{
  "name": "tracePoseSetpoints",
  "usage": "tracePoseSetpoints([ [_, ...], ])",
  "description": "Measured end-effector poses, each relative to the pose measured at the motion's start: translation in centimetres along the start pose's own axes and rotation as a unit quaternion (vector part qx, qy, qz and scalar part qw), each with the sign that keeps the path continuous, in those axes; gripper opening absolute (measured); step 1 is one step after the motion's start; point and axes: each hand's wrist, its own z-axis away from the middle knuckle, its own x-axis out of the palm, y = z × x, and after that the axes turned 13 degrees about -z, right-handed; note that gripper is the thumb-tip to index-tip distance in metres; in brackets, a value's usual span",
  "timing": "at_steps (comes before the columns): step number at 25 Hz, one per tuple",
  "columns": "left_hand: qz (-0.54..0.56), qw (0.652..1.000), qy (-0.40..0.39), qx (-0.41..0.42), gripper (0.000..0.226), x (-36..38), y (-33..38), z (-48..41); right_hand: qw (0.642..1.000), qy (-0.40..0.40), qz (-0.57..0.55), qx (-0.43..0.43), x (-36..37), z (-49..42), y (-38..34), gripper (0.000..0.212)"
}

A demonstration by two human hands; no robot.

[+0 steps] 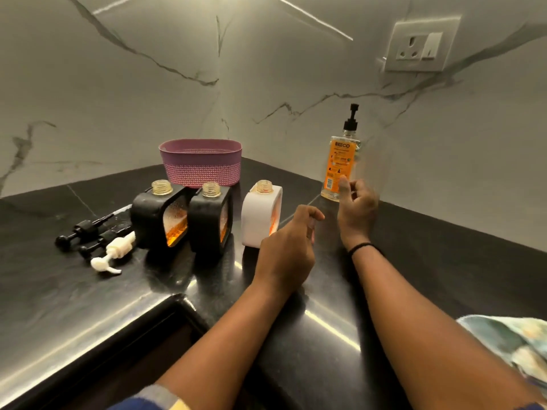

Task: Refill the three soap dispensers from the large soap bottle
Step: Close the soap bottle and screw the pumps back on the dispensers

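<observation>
Three soap dispensers stand in a row on the black counter [414, 255] with their necks uncapped: a black one [154, 223] at the left, a second black one [208, 224] in the middle, a white one [257, 220] at the right. Each shows a little orange soap through its window. The large soap bottle [340, 164], orange-labelled with a black pump, stands upright by the wall. My right hand [356, 211] hovers just in front of it, fingers loosely curled, holding nothing. Beside the white dispenser, my left hand [288, 253] hangs relaxed and holds nothing.
Two black pumps [85, 232] and a white pump [114, 254] lie on the counter left of the dispensers. A purple basket [201, 162] stands behind them. A sink edge [165, 315] is at the front left, a cloth [515, 341] at the right, a wall socket [420, 45] above.
</observation>
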Motion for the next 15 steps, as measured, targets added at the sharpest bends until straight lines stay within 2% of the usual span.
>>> tracePoseSetpoints([
  [3, 0.020, 0.998, 0.052, -0.012, 0.015, -1.2, 0.6, 0.5, 0.997, -0.044, -0.042, 0.039, 0.2, 4.8, -3.9, 0.054],
  [5, 0.044, 0.996, 0.072, -0.036, 0.022, -2.0, 1.2, 1.1, 0.994, -0.057, -0.067, 0.061, 0.2, 7.4, -6.0, 0.051],
  [7, 0.070, 0.992, 0.089, -0.050, 0.028, -3.2, 1.4, 2.1, 0.993, -0.076, -0.075, 0.050, 0.3, 9.7, -8.1, 0.035],
  [9, 0.078, 0.990, 0.109, -0.043, 0.034, -4.8, 0.8, 3.4, 0.994, -0.082, -0.060, 0.026, 0.5, 11.4, -9.7, 0.010],
  [12, 0.024, 0.990, 0.137, 0.025, 0.036, -9.2, -2.9, 5.2, 0.995, -0.067, -0.074, 0.003, 1.5, 13.8, -12.2, 0.028],
  [13, -0.001, 0.988, 0.152, 0.030, 0.033, -11.1, -4.8, 5.4, 0.995, -0.065, -0.081, -0.001, 2.0, 14.3, -12.6, 0.033],
  [15, -0.076, 0.979, 0.189, 0.015, 0.029, -15.0, -9.3, 5.6, 0.993, -0.097, -0.066, -0.006, 2.9, 15.1, -13.0, 0.058],
])
